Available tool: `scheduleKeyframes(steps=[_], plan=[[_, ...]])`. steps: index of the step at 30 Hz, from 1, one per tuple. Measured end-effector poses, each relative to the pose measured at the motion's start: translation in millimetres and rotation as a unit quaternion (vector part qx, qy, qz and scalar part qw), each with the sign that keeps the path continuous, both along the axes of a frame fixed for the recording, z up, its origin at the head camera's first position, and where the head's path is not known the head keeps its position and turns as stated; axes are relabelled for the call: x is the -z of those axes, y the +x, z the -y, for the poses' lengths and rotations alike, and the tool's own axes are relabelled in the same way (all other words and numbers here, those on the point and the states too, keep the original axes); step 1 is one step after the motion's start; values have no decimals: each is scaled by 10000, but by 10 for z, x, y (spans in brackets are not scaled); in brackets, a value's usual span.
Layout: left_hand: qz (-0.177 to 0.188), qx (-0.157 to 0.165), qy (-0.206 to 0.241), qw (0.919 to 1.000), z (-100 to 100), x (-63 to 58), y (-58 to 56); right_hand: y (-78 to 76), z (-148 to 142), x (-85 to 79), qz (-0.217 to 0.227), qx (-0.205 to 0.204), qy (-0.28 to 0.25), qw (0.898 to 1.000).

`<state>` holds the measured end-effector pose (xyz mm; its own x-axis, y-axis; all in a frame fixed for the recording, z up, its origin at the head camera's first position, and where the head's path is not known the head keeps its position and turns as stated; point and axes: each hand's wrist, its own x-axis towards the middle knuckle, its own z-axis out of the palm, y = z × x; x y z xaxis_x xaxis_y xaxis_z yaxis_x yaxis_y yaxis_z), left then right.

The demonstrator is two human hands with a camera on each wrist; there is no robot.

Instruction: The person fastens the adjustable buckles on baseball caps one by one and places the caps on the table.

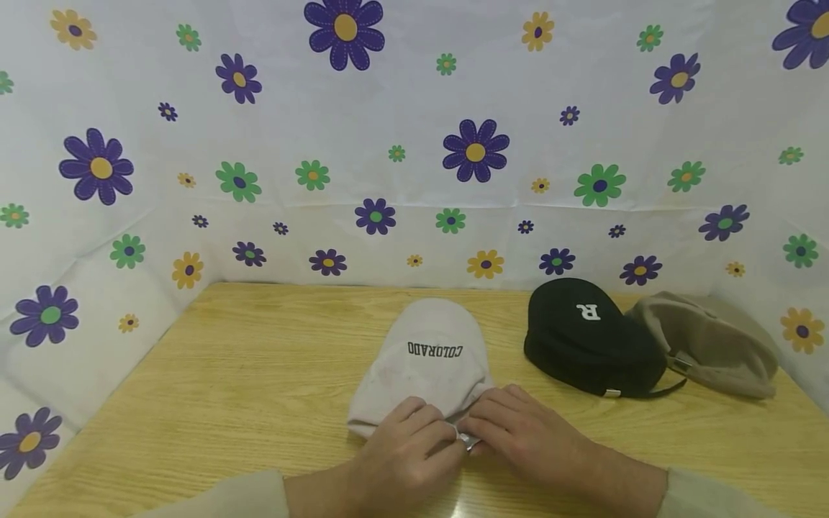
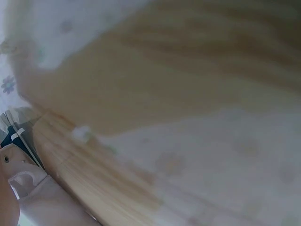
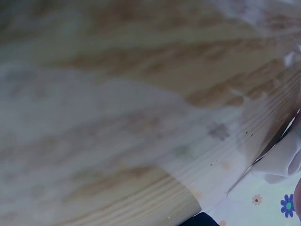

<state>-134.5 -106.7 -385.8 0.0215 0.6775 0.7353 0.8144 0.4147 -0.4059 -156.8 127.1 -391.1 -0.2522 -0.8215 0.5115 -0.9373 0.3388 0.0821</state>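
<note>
A pale baseball cap (image 1: pixel 414 385) with COLORADO in dark letters, upside down from here, lies on the table in front of me. Both hands are at its near edge, where the back strap is. My left hand (image 1: pixel 408 453) pinches the strap from the left, fingers curled. From the right, my right hand (image 1: pixel 524 435) pinches the strap's other side, its fingertips close to the left ones. A small shiny metal buckle (image 1: pixel 468 441) shows between them. The left wrist view catches part of the cap (image 2: pixel 56 202) with an eyelet; the right wrist view has only a pale edge of it (image 3: pixel 280 157).
A black cap (image 1: pixel 557 338) with a white R stands on the right of the wooden table (image 1: pixel 259 360), its strap end trailing. Behind it and overlapping it, a brown cap (image 1: pixel 719 345) lies at the right edge. A flowered white cloth (image 1: pixel 401 93) hangs around the table.
</note>
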Motion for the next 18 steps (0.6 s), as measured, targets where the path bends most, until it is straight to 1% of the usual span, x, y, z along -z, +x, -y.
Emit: scheduleKeyframes(steps=[4, 7, 10, 12, 18], plan=[[318, -145, 58, 9994, -10, 54, 12, 2, -1, 2, -60, 67, 81, 9999], [631, -441, 28, 9970, -6, 77, 29, 2, 4, -3, -105, 203, 158, 9996], [774, -671, -6, 9947, -3, 91, 35, 2, 7, -8, -111, 294, 198, 9993], [753, -726, 3, 9945, -6, 91, 34, 5, 6, -10, -91, 323, 214, 9992], [529, -707, 82, 9961, -15, 88, 22, 10, 2, -9, -53, 396, 297, 9988]])
